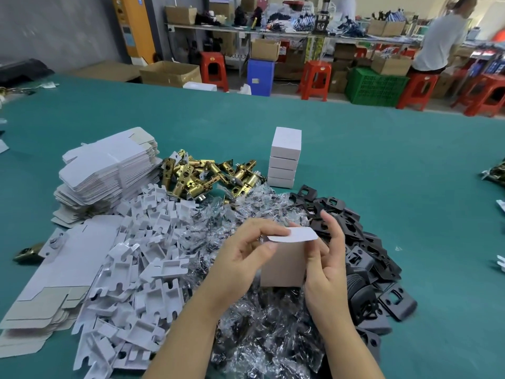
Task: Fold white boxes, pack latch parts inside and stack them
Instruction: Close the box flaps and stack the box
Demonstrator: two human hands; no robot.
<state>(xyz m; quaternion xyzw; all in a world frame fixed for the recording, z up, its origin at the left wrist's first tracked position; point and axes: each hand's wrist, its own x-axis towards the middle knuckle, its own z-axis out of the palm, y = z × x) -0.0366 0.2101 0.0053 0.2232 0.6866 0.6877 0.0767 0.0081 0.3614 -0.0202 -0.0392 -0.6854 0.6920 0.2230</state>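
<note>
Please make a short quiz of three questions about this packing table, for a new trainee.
1. True or false: the stack of finished boxes holds four boxes.
2. What do both hands hold? A) a brass latch B) a white box C) a black plate
3. Fill in: the brass latches lie between the flat box blanks and the ____.

Key: 1 true. 2 B: left hand and right hand grip the white box, flap open. 3 stack of finished boxes.

Piled parts [164, 255] crowd the near side; far table [382, 160] open.
</note>
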